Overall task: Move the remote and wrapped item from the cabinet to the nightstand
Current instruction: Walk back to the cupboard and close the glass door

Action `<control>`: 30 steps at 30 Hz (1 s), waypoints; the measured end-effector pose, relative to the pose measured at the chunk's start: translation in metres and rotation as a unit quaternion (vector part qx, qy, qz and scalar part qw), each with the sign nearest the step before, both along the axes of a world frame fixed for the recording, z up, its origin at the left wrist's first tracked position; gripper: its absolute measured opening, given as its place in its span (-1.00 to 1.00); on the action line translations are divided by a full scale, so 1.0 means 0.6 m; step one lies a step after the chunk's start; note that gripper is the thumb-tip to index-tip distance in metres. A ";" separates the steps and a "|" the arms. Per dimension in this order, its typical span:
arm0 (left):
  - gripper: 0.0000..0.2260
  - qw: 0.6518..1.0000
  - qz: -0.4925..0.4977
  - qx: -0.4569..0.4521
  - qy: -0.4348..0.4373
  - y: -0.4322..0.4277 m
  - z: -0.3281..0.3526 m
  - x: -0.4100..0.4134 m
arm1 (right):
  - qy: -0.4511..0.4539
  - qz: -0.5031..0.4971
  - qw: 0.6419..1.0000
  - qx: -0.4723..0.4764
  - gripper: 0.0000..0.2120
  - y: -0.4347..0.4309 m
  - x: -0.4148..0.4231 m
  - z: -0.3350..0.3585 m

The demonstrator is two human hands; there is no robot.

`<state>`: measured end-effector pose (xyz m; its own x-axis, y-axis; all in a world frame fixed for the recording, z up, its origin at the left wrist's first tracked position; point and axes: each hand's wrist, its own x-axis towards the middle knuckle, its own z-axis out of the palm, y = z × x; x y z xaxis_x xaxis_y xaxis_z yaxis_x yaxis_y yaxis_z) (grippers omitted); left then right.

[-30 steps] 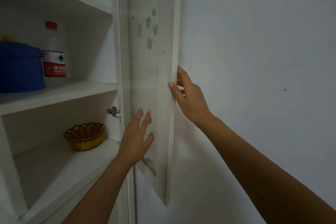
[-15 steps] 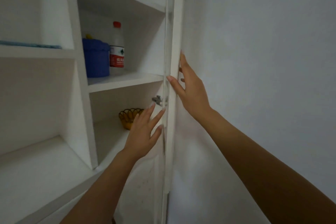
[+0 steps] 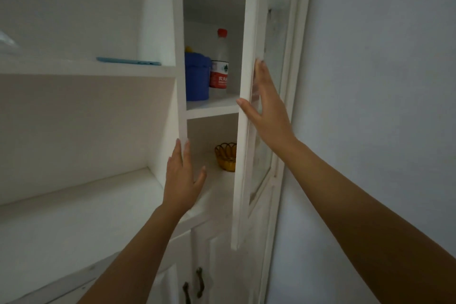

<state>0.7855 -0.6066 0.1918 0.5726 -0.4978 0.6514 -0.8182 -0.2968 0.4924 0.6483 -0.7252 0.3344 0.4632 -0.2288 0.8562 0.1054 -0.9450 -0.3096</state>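
Note:
Neither the remote nor the wrapped item shows in this view. The white cabinet (image 3: 180,39) fills the left and middle. Its glass-paned door (image 3: 250,20) stands half-swung, edge-on to me. My right hand (image 3: 267,116) holds that door, thumb on its front edge and fingers on the outer face. My left hand (image 3: 182,180) is open with fingers spread. It hovers in front of the lower shelf (image 3: 217,187), just left of the door, touching nothing that I can see.
A blue tub (image 3: 196,79) and a red-capped bottle (image 3: 219,69) stand on the upper shelf. A yellow wicker basket (image 3: 225,159) sits on the lower shelf. A flat light-blue item (image 3: 128,61) lies on the left shelf. Lower doors with dark handles (image 3: 199,281) are below; a wall (image 3: 370,81) is at right.
The door has swung from flat against the wall toward the cabinet opening, carried by my right hand. My left hand has come off the door and moved left, in front of the lower shelf.

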 end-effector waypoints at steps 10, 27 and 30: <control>-0.40 0.988 -0.033 -0.022 0.149 -0.015 -0.008 0.054 | -0.012 0.041 0.999 -0.003 -0.31 -0.008 0.065 -0.005; -0.36 0.982 -0.051 -0.063 0.172 -0.004 -0.014 0.061 | -0.048 -0.014 0.997 -0.059 -0.33 -0.006 0.204 -0.015; -0.30 0.988 -0.021 -0.048 0.143 -0.005 -0.011 0.059 | -0.043 -0.026 0.996 -0.067 -0.32 -0.007 0.221 -0.013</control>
<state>0.8212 -0.6096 0.1851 0.7208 -0.4684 0.5110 -0.6517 -0.2069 0.7297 0.7809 -0.7296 0.3264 0.3776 -0.1315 0.9166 0.0755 -0.9822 -0.1720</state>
